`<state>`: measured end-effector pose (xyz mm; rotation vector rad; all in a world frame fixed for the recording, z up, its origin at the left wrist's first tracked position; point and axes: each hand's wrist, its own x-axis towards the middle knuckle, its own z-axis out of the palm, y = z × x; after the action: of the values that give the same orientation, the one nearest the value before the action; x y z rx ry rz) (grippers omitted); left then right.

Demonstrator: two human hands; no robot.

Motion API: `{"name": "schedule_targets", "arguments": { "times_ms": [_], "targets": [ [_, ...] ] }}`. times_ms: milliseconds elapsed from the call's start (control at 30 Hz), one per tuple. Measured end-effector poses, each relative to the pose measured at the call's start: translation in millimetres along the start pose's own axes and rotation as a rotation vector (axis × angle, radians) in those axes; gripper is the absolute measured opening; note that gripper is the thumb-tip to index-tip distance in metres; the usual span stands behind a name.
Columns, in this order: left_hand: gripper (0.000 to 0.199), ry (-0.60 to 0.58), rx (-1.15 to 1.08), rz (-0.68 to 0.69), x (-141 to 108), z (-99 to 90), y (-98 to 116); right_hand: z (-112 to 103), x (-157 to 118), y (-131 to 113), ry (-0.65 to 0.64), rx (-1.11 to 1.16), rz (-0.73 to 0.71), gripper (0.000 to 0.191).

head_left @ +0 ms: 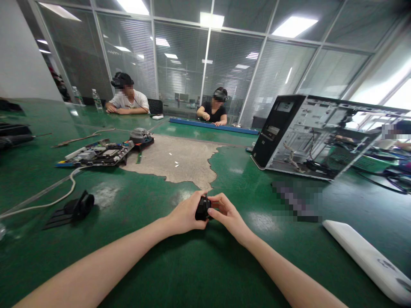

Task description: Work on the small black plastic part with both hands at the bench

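Observation:
A small black block-shaped part [201, 208] is held between my two hands, just above the green tabletop; its exact kind is not clear. My left hand [183, 215] wraps round it from the left, thumb below and fingers over the top. From the right, my right hand [229, 216] pinches its right side with thumb and index finger. My fingers hide part of it. Beyond my hands lies a bare, ragged-edged patch [183, 164] of the table with small white scraps on it.
An opened computer case [302, 137] stands at right. On the left are a motherboard [99, 153], a round fan cooler [141, 137], a white cable [69, 188] and a black plastic piece [75, 207]. A white slab-like device [366, 256] lies at lower right. Two people sit across the table.

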<state>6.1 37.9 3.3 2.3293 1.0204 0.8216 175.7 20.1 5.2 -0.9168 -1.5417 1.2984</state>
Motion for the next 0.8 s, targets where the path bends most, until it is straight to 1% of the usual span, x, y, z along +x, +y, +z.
{"name": "schedule_targets", "arguments": {
  "times_ms": [100,233,367,533,600,733,800],
  "targets": [
    [0.071,0.001,0.019,0.01,-0.2,0.4,1.1,0.4,1.5,1.3,0.033,-0.016,0.006,0.02],
    [0.069,0.02,0.023,0.029,0.4,0.0,2.7,-0.2,2.9,3.4,0.031,-0.024,0.028,0.026],
    [0.067,0.046,0.047,0.049,0.6,-1.3,2.4,-1.9,2.9,5.5,0.003,-0.039,0.023,0.027],
    [0.067,0.004,0.041,0.032,0.6,-1.6,1.2,-3.1,2.2,6.2,-0.061,0.013,0.015,0.031],
    [0.066,-0.01,0.026,0.018,1.0,-1.4,1.5,-3.3,2.2,5.1,-0.073,0.019,0.017,0.03],
    [0.067,-0.02,0.015,0.001,1.8,-1.1,2.3,-3.2,2.5,3.1,-0.027,-0.027,0.022,0.021],
    [0.067,-0.02,0.012,-0.004,1.9,-0.9,2.1,-3.0,2.6,3.3,-0.003,-0.049,0.016,0.021]
  ]
}}
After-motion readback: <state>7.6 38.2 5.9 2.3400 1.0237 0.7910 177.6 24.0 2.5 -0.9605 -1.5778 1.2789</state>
